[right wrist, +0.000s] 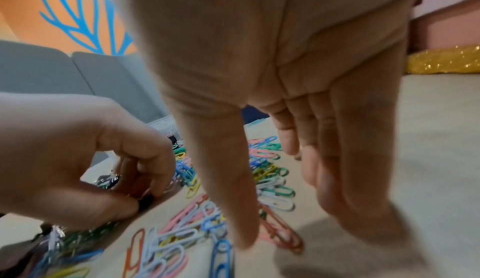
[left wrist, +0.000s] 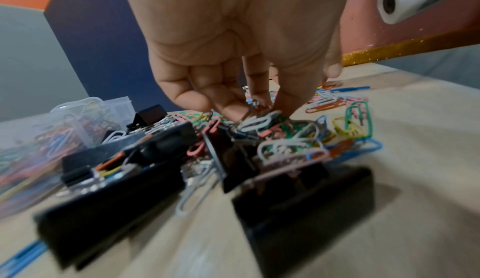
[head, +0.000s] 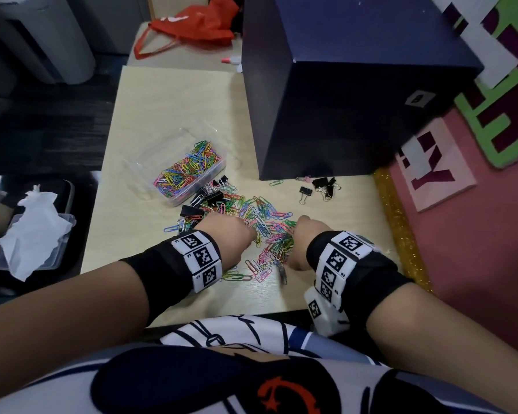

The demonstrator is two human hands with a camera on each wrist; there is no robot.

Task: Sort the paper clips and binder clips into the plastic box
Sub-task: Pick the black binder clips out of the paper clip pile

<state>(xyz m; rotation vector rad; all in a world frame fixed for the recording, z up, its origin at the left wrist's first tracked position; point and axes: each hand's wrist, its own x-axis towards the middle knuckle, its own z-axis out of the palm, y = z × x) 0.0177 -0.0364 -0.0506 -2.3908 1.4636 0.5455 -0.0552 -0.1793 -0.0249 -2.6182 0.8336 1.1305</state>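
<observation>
A loose pile of coloured paper clips (head: 263,222) lies mid-table, with black binder clips (head: 205,198) at its left edge. The clear plastic box (head: 177,200) behind them holds many paper clips in its right part. My left hand (head: 237,231) is down in the pile. In the left wrist view its curled fingers and thumb (left wrist: 257,108) pinch a few paper clips (left wrist: 259,120) just beyond the binder clips (left wrist: 116,179). My right hand (head: 299,237) hangs over the pile's right side. Its fingers (right wrist: 350,190) are straight, with their tips at the table and holding nothing.
A tall dark blue box (head: 341,100) stands at the back right. More binder clips (head: 323,183) lie in front of it. A clear container with white tissue (head: 33,231) sits off the table's left side. A gold glitter strip (head: 401,222) lines the right edge.
</observation>
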